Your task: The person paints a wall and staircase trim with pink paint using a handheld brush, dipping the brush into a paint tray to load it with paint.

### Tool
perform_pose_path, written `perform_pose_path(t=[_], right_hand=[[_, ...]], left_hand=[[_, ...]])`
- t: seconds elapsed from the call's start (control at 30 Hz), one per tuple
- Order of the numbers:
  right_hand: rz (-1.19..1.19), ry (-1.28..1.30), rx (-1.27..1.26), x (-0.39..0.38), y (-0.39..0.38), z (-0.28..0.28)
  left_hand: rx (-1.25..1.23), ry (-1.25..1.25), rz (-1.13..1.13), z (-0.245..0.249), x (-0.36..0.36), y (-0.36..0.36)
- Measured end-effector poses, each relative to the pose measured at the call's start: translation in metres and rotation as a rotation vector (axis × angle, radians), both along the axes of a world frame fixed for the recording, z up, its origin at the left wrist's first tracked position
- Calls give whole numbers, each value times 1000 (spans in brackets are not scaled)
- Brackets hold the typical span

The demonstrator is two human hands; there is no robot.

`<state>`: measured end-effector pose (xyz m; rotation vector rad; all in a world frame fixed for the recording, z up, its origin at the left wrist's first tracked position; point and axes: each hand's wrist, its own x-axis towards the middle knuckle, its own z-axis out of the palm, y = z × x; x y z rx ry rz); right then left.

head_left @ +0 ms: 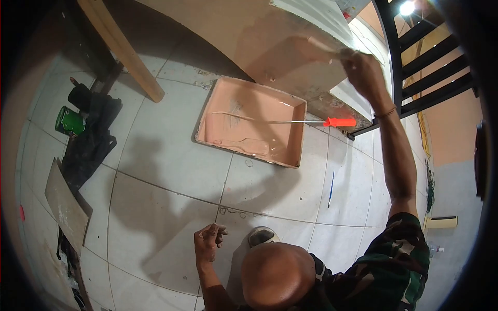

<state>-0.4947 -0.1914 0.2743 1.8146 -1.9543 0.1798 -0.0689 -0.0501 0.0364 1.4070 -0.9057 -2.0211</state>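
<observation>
My right hand (361, 75) is raised at the upper right beside a peach-painted panel (295, 54), closed on what looks like a peach-coated paintbrush (317, 49). The brush is blurred and blends into the panel. Low in the view, my left hand (210, 241) hovers over the floor with its fingers curled and no object showing in it. A paint tray (207, 122) coated in peach paint lies ahead of my hands. Across it rests a thin metal rod with an orange handle (340, 122), the handle sticking out past the right rim.
A thin blue-handled brush (331, 189) lies on the tiles (171, 217). Leftward are a green can (71, 120), dark cloth (91, 140) and a flat board (66, 207). A wooden leg (124, 54) and black railing (428, 67) border the space. My bent knee (277, 274) is near.
</observation>
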Motion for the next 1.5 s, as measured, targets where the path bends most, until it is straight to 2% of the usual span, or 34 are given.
perform_pose_path(t=[0.07,0.1,0.17,0.2,0.23,0.27,0.3,0.37,0.4,0.5,0.57,0.6,0.7,1.13,1.33,1.5], right_hand=[[163,-7,-184,-6,18,16],[157,-9,-184,-4,31,15],[-49,-69,-248,4,64,12],[-127,-247,-309,0,80,-7],[-31,-531,-436,-31,95,-50],[-232,-763,-297,-38,115,-78],[-176,-1123,-510,-16,118,-109],[-103,-1433,-750,2,123,-154],[-120,-1482,-809,13,124,-160],[-259,-1283,-864,37,120,-153],[-371,-1187,-881,42,113,-151],[-459,-934,-887,39,104,-153],[-621,-818,-858,57,82,-135],[-792,-723,-740,67,49,-116],[-718,-714,-744,86,8,-100],[-585,-834,-721,121,-25,-93]], left_hand=[[0,13,3,-1,-3,-2],[0,10,-2,-1,-5,-1],[2,16,-20,-1,-9,-2],[-4,15,-28,0,-11,-4],[-1,9,-40,1,-13,-4],[-1,2,-53,2,-16,-6],[-7,-4,-64,5,-16,-7],[-29,-30,-72,11,-16,-10],[-28,-45,-76,12,-11,-9],[-44,-140,-105,12,-3,-12],[17,-118,9,14,-2,-12],[16,-114,-3,13,-1,-11],[30,-193,-30,12,3,-14],[-9,-219,-34,13,17,-11],[0,-120,44,13,22,-4],[-15,-97,43,18,25,-2]])
